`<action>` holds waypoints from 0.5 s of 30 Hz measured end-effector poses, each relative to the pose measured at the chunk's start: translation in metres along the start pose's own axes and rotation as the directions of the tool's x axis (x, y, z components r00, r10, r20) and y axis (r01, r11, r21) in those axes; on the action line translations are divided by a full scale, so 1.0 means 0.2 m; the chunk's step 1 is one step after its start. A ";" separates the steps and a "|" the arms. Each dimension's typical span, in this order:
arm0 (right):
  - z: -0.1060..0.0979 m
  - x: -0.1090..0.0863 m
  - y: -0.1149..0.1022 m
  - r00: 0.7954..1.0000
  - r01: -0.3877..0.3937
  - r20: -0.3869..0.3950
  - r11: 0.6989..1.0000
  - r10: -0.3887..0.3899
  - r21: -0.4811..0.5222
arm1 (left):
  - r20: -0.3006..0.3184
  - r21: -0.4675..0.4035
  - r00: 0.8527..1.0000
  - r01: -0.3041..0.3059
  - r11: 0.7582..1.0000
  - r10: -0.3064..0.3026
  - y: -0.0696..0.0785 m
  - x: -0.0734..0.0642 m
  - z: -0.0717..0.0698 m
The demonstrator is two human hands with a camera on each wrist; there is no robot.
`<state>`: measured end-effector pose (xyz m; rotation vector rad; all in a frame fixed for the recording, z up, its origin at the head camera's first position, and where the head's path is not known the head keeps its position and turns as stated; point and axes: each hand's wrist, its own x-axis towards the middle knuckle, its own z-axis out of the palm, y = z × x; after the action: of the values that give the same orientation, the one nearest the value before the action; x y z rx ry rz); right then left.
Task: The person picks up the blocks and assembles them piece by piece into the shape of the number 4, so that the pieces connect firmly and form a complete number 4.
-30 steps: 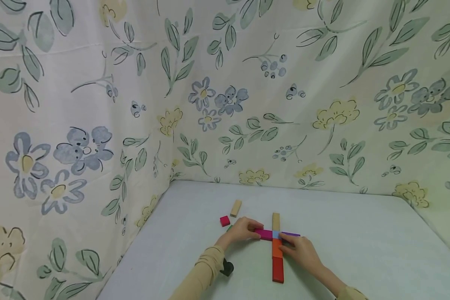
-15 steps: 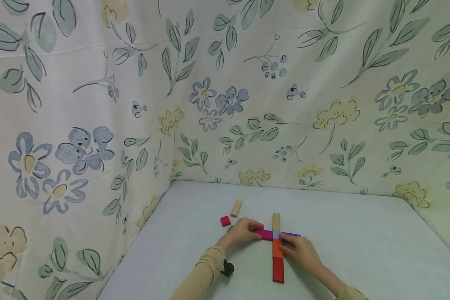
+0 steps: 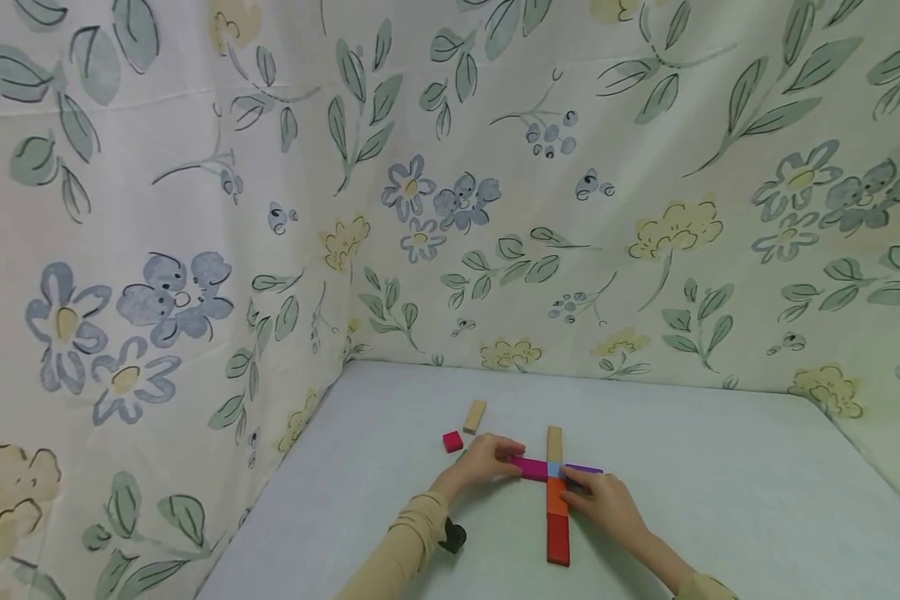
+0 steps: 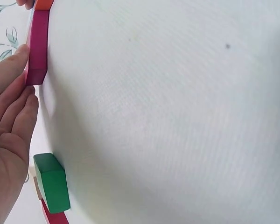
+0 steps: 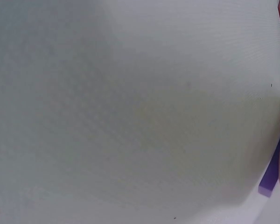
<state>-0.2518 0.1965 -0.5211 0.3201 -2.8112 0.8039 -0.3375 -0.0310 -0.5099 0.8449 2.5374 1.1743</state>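
Coloured wooden blocks form a cross on the table. A plain wooden block (image 3: 554, 443) is at its far end, then a light blue block (image 3: 554, 469), an orange block (image 3: 557, 497) and a red block (image 3: 558, 540) toward the front. My left hand (image 3: 482, 461) pinches the outer end of the magenta block (image 3: 532, 468), the cross's left arm. On the right, my right hand (image 3: 607, 500) has its forefinger along the purple block (image 3: 587, 469) and its thumb at the orange block's side. Part of the purple block is hidden by that hand.
Left of the cross lie a small crimson block (image 3: 452, 442) and another plain wooden block (image 3: 476, 415). A green block (image 4: 52, 183) sits beside my left hand. Something black (image 3: 454, 536) shows near my left forearm. Floral cloth (image 3: 510, 250) hangs behind the white table (image 3: 682, 442).
The head view has turned slightly to the left. Both hands and the blocks keep their places.
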 end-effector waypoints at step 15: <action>0.01 0.00 0.01 0.999 -0.027 0.021 0.999 0.027 0.028 | -0.100 -0.112 0.995 -0.019 0.994 0.008 0.01 -0.05 -0.10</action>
<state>-0.2533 0.1965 -0.5233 0.2972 -2.8310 0.8519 -0.3368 -0.0486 -0.4956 0.7973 2.5177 1.3816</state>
